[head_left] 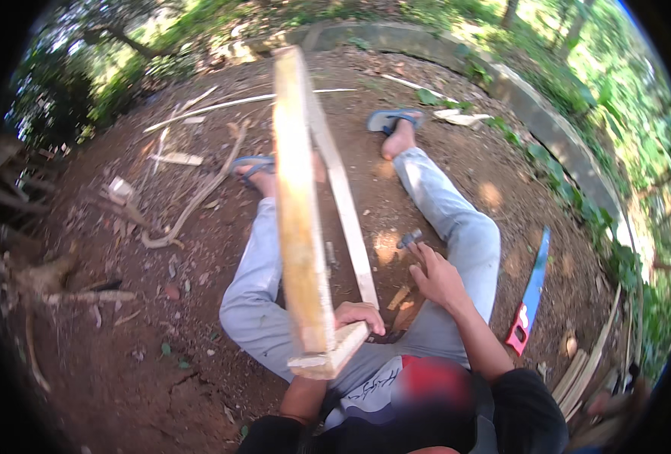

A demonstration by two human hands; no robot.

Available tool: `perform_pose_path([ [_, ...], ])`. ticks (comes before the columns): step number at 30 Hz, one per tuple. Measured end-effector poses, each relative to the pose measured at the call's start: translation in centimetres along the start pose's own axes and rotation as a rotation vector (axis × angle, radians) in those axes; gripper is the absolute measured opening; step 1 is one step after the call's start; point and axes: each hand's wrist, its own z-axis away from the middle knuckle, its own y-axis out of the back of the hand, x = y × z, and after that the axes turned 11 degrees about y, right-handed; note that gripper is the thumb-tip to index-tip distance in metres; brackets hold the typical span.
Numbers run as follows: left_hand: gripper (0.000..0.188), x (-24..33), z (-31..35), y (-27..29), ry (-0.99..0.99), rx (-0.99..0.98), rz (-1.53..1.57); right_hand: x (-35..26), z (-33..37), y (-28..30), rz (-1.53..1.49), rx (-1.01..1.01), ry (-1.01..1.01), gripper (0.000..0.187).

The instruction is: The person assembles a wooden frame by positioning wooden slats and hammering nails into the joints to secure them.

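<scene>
A narrow wooden frame stands between my legs. It has a thick long plank [297, 204], a thinner slat [343, 193] and a short crosspiece [340, 352] at the near end. My left hand [359, 316] grips the crosspiece, its fingers curled over the wood; the thick plank hides part of the hand and wrist. Above my thigh on the right, my right hand [440, 280] is open with fingers apart. Close to its fingertips lies a grey metal tool head [409, 239], perhaps a hammer's; any handle is hidden.
A handsaw [530, 291] with blue blade and red handle lies on the right. Wood strips [586, 367] are piled beyond it. A bent branch [199, 204] and wood scraps [180, 159] lie on the left soil. A concrete curb [528, 98] curves behind.
</scene>
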Motion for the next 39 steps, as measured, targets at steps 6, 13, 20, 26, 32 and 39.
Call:
perform_pose_path([
  [6,0.109,-0.9,-1.1,-1.8,0.089,0.014,0.153,4.4,7.8,6.8,-0.035,0.317,-0.238,0.05],
  [13,0.087,-0.7,-1.8,-3.3,0.086,0.017,0.145,8.4,21.5,5.9,0.0,0.216,-0.688,0.053],
  [20,0.082,0.1,-1.9,-3.9,0.109,0.105,0.098,8.2,28.5,0.9,-0.049,0.128,-0.786,0.059],
  [26,0.078,1.2,-2.9,-4.1,0.22,0.119,0.089,8.4,28.9,0.2,0.024,0.032,-0.853,0.056],
  [32,0.064,1.3,-2.4,-2.9,0.296,0.218,-0.108,9.8,29.9,-2.1,0.224,0.211,-0.739,0.054],
  [39,0.068,1.4,-2.9,-4.6,0.731,0.278,-0.358,11.3,31.2,-4.2,0.424,0.374,-0.563,0.048],
])
